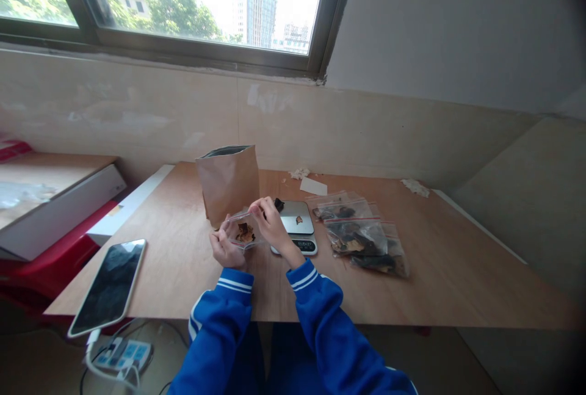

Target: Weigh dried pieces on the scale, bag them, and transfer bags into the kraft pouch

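A clear zip bag (235, 221) with brown dried pieces (246, 232) inside is held between my hands, its mouth spread. My left hand (227, 250) is closed on the bag's left side. At its upper right edge, the fingers of my right hand (269, 221) pinch the plastic. Just right of my right hand lies a small digital scale (304, 212) with a lit display. On its plate are a small brown piece (299, 220) and a dark piece (279, 204). Behind my left hand stands an upright kraft paper bag (231, 184) with its top open.
Several filled zip bags (366, 236) overlap to the right of the scale. A white card (314, 185) and crumpled scraps (299, 173) lie near the wall. A phone (110, 285) on a charging cable overhangs the table's front left edge, above a power strip (122, 352).
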`<state>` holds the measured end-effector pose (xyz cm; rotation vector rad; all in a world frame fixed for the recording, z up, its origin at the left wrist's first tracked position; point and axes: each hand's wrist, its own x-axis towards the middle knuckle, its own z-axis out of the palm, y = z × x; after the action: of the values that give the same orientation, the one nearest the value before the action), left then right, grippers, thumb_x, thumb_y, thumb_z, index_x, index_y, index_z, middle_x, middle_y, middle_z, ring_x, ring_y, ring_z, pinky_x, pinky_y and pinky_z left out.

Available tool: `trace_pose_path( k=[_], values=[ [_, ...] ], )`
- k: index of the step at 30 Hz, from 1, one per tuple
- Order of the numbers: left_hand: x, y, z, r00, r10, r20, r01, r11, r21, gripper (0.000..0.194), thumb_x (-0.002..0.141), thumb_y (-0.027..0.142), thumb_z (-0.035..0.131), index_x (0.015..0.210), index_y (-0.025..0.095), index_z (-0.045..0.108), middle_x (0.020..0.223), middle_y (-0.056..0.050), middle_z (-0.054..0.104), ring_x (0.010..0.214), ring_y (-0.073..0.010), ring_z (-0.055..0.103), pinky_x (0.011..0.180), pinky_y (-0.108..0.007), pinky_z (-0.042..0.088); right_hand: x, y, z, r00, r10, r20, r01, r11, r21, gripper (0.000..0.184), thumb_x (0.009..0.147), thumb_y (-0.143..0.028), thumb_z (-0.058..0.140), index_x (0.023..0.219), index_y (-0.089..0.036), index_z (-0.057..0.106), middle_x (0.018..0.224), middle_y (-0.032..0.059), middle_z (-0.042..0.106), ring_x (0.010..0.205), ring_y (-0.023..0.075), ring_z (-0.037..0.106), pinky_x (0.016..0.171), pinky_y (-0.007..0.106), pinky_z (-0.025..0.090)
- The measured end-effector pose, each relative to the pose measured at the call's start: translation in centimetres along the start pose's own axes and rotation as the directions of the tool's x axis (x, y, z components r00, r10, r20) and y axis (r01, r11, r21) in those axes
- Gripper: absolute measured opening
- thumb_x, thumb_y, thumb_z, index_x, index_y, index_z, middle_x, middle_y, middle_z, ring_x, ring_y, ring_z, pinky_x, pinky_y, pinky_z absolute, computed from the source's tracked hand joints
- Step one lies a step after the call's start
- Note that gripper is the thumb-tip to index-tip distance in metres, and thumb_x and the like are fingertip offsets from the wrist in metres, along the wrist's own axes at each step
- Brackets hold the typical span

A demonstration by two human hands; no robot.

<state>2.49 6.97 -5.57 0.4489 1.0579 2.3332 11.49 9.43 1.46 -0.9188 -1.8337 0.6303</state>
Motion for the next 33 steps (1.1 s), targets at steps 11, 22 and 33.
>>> trace_pose_path(
  k=[11, 22, 33],
  values=[
    [0.2, -0.4, -0.2, 1.000, 0.016, -0.012, -0.015, 0.998, 0.057, 0.027, 0.087, 0.041, 0.052, 0.076, 0.020, 0.039, 0.112, -0.014, 0.069, 0.102, -0.0230, 0.068, 0.089, -0.044, 0.055, -1.9, 3.3, -1.6, 0.990, 0.058, -0.129, -0.066, 0.996, -0.059, 0.032, 0.101, -0.040, 0.031, 0.104, -0.022, 0.057, 0.107, 0.0080, 0.055, 0.111, 0.0182, 0.051, 0.101, 0.034, 0.041],
    [0.3, -0.5, -0.4, 1.000, 0.008, -0.026, -0.007, 0.999, 0.053, 0.025, 0.088, 0.040, 0.050, 0.077, 0.020, 0.040, 0.112, -0.014, 0.069, 0.102, -0.0226, 0.068, 0.088, -0.044, 0.055, -4.4, 4.1, -5.1, 0.995, 0.101, 0.002, -0.101, 0.990, -0.100, 0.023, 0.089, -0.029, 0.055, 0.111, -0.022, 0.059, 0.112, 0.0076, 0.055, 0.096, 0.0190, 0.058, 0.088, 0.035, 0.051],
    [0.3, -0.5, -0.5, 0.999, 0.020, -0.027, -0.019, 0.998, 0.059, 0.023, 0.088, 0.037, 0.048, 0.076, 0.020, 0.041, 0.109, -0.014, 0.070, 0.100, -0.0233, 0.068, 0.088, -0.044, 0.054, -4.1, 0.5, -3.1, 0.973, -0.029, 0.229, 0.068, 0.984, -0.163, 0.011, 0.092, -0.025, 0.059, 0.096, -0.022, 0.068, 0.097, 0.0032, 0.060, 0.088, 0.0164, 0.062, 0.082, 0.030, 0.050]
  ],
)
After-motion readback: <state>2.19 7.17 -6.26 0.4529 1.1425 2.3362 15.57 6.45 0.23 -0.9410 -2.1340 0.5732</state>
